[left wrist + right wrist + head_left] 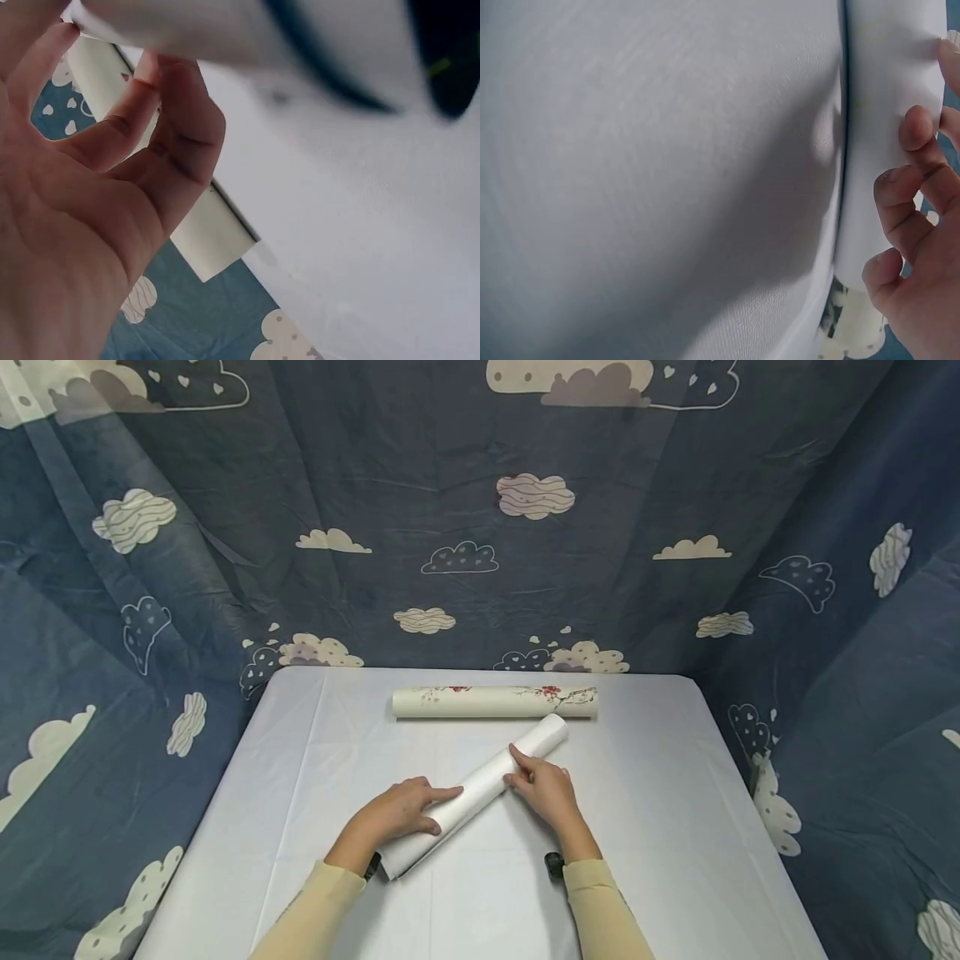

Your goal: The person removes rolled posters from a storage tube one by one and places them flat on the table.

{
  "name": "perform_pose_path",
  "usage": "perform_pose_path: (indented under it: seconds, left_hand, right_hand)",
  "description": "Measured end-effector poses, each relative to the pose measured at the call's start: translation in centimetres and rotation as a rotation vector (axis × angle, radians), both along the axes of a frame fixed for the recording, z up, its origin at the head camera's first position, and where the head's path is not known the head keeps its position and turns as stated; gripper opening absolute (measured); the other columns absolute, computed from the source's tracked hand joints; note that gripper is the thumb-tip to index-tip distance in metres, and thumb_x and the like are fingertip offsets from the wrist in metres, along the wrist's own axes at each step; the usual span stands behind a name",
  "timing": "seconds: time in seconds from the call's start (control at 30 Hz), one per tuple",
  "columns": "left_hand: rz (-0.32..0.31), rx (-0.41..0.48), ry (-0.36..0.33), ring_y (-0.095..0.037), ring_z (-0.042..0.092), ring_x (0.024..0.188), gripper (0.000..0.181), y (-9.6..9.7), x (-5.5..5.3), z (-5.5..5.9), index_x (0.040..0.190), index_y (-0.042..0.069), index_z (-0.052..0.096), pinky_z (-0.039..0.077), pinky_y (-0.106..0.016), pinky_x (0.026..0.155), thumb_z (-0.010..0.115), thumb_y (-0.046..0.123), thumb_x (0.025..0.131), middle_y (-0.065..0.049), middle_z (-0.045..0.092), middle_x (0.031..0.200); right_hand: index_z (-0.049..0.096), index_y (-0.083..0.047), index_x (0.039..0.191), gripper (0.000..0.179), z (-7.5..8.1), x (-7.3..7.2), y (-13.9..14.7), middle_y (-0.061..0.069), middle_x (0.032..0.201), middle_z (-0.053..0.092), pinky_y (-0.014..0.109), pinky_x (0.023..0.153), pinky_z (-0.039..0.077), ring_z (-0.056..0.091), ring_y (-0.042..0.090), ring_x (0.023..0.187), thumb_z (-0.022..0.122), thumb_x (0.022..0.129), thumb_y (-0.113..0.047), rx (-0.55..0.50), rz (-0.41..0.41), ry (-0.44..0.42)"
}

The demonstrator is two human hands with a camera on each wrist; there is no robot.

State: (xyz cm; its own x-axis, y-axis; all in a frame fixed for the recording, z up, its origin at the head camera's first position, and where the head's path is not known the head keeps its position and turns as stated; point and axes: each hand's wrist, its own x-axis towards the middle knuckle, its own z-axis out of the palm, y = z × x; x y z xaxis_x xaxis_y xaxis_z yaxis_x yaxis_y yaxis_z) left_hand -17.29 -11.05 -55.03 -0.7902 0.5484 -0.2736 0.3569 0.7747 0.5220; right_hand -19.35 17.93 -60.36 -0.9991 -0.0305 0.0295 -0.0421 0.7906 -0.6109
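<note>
Nearest, your pale sleeves [311, 906] extend over the white-covered tabletop [675, 827], whose near edge is out of view. Your left hand [397, 812] is clamped on the near portion of the white roll [480, 787], thumb towards you, other fingers around the opposite side. Your right hand [546, 789] is clamped on it closer to the far end, fingertips bent against the surface. The white roll is held diagonally, near end to your left; the wide hand spacing probably serves to prevent swinging or unwinding. A dark line follows its lower right side; loose edge or shadow, undetermined.

Beyond, the floral roll [487, 703] lies crosswise, touched by neither hand, presumably set back to leave working space. The white roll's far end reaches its right part; contact cannot be confirmed, so forward room appears limited there. Ample room is noted to both sides. The tabletop's far edge runs close behind the floral roll, backed by a cloud-patterned curtain [600, 585].
</note>
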Motion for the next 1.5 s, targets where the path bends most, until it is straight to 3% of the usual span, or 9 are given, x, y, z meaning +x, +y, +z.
perform_pose_path:
  seconds: [0.27, 0.5, 0.7, 0.9, 1.1, 1.3, 1.5]
  left_hand:
    - [0.022, 0.012, -0.074, -0.018, 0.055, 0.081, 0.097, 0.9, 0.5, -0.4, 0.162, 0.035, 0.045, 0.050, -0.036, 0.071, 0.092, 0.039, 0.078, -0.006, 0.063, 0.104]
    - [0.026, -0.017, -0.055, -0.014, 0.050, 0.078, 0.114, 2.1, 1.3, -0.8, 0.168, 0.038, 0.029, 0.046, -0.033, 0.070, 0.092, 0.050, 0.074, -0.002, 0.059, 0.097]
    - [0.044, -0.038, -0.058, -0.015, 0.055, 0.080, 0.123, 3.4, 1.7, -1.4, 0.170, 0.038, 0.022, 0.051, -0.039, 0.075, 0.092, 0.056, 0.071, -0.006, 0.063, 0.100]
    - [0.047, -0.035, -0.038, -0.023, 0.067, 0.088, 0.131, 4.9, 2.4, -1.8, 0.173, 0.028, 0.012, 0.057, -0.045, 0.083, 0.089, 0.060, 0.072, -0.019, 0.071, 0.116]
    - [0.067, -0.053, 0.012, -0.037, 0.074, 0.098, 0.129, 6.3, 3.0, -1.9, 0.172, 0.020, 0.015, 0.059, -0.048, 0.086, 0.086, 0.064, 0.075, -0.029, 0.072, 0.122]
    - [0.097, -0.063, -0.002, -0.036, 0.074, 0.094, 0.126, 7.4, 3.4, -1.3, 0.172, 0.017, 0.018, 0.059, -0.047, 0.082, 0.086, 0.064, 0.076, -0.029, 0.072, 0.118]
    - [0.104, -0.076, 0.026, -0.031, 0.071, 0.083, 0.125, 8.1, 3.7, -0.8, 0.171, 0.015, 0.021, 0.058, -0.043, 0.076, 0.087, 0.062, 0.076, -0.025, 0.073, 0.106]
  right_hand:
    - [0.060, -0.030, 0.151, 0.063, 0.2, -0.3, -0.6, -0.007, 0.077, 0.058, 0.035, 0.076, 0.030, 0.046, 0.012, 0.070, 0.080, 0.093, -0.044, -0.007, 0.026, -0.005]
    - [0.059, -0.031, 0.152, 0.062, 0.3, -0.8, -0.8, -0.009, 0.082, 0.062, 0.034, 0.075, 0.030, 0.047, 0.011, 0.071, 0.079, 0.095, -0.042, -0.006, 0.061, -0.003]
    - [0.056, -0.030, 0.155, 0.060, 0.3, -0.9, -0.9, -0.010, 0.088, 0.066, 0.035, 0.077, 0.032, 0.045, 0.011, 0.069, 0.074, 0.099, -0.038, -0.012, 0.106, -0.005]
    - [0.056, -0.031, 0.155, 0.055, 0.4, -1.0, -1.4, -0.003, 0.106, 0.076, 0.040, 0.084, 0.039, 0.049, 0.013, 0.073, 0.070, 0.102, -0.031, -0.020, 0.115, -0.034]
    - [0.054, -0.031, 0.157, 0.055, 0.4, -1.1, -1.6, 0.000, 0.116, 0.078, 0.047, 0.092, 0.043, 0.060, 0.017, 0.084, 0.068, 0.104, -0.026, 0.001, 0.118, -0.066]
    - [0.052, -0.030, 0.158, 0.057, 0.6, -0.9, -1.8, 0.006, 0.129, 0.077, 0.058, 0.105, 0.044, 0.070, 0.030, 0.114, 0.066, 0.104, -0.020, -0.020, 0.129, -0.102]
    - [0.047, -0.030, 0.162, 0.067, 0.5, -0.6, -1.9, 0.011, 0.134, 0.073, 0.057, 0.099, 0.051, 0.065, 0.026, 0.098, 0.066, 0.099, -0.014, -0.034, 0.115, -0.160]
